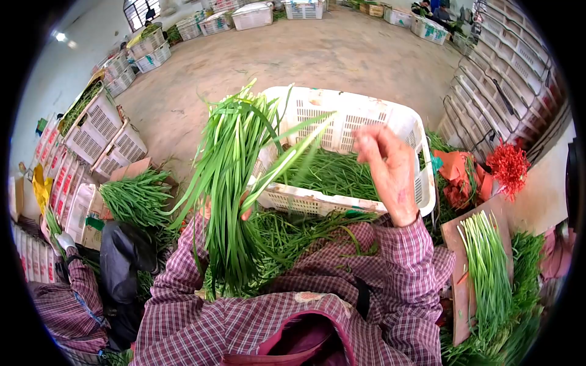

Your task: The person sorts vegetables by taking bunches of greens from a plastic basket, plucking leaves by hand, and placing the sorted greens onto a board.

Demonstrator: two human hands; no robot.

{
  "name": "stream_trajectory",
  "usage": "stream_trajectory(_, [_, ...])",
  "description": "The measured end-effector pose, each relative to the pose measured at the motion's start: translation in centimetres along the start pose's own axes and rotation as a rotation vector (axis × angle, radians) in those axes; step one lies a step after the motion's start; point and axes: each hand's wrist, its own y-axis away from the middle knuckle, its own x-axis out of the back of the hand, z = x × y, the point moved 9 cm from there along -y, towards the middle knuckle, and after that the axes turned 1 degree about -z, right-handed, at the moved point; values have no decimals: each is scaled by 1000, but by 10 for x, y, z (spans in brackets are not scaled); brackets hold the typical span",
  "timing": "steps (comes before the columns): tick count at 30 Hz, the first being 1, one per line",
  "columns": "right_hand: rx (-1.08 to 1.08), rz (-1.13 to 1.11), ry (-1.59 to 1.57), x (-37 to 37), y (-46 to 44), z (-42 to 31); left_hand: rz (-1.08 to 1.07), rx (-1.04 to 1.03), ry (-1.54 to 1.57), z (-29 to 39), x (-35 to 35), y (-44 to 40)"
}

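A thick bunch of garlic chives (235, 158) stands upright in my left hand (245, 207), whose fingers are wrapped round it and mostly covered by leaves. A few stalks lean out of the bunch to the right, pointing toward my right hand (387, 165). That hand is raised above the right side of a white plastic crate (342, 97), apart from the bunch. Its thumb and fingers are curled together and slightly blurred, so I cannot make out anything in them. Loose green leaves (336, 174) lie inside the crate, and more leaves (287, 238) cover my lap.
On the right, trimmed chives (488, 274) lie on a board (458, 299), near a red bundle of ties (508, 169) and stacked crates (500, 91). Filled crates (94, 122) and a heap of chives (137, 195) stand left. A co-worker's gloved hand (65, 240) shows at far left.
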Motion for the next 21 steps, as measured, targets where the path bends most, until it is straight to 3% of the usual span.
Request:
stream_trajectory(1, [259,115,297,9,-5,-29,-110,-8,-9,-1,-11,-1])
stream_trajectory(2, [518,229,594,8,-3,-56,55,42,63,-8,-2,6])
stream_trajectory(3, [510,231,595,9,-12,-57,55,49,67,-10,3,7])
stream_trajectory(5, [775,90,909,-20,-13,-69,-81,47,101,-17,8,8])
stream_trajectory(7, [776,56,942,-28,-16,-59,-85,30,162,-22,10,14])
stream_trajectory(9, [280,-535,826,-53,-29,-5,-3,-10,155,-23,13,20])
stream_trajectory(11, [271,-564,732,-58,-29,15,5,62,99,-22,-3,12])
stream_trajectory(14, [400,-42,914,-24,-40,6,44,51,50,-24,2,17])
stream_trajectory(15, [397,-42,913,-20,-43,10,-49,41,63,-25,-2,17])
stream_trajectory(16, [428,99,957,-7,-46,10,-141,30,76,-24,-7,18])
stream_trajectory(17, [459,239,998,6,-44,9,-26,89,71,-25,0,27])
stream_trajectory(19, [379,252,1048,24,-43,21,171,54,180,-33,28,51])
stream_trajectory(21, [304,266,1092,40,-40,32,45,-1,-14,-21,32,61])
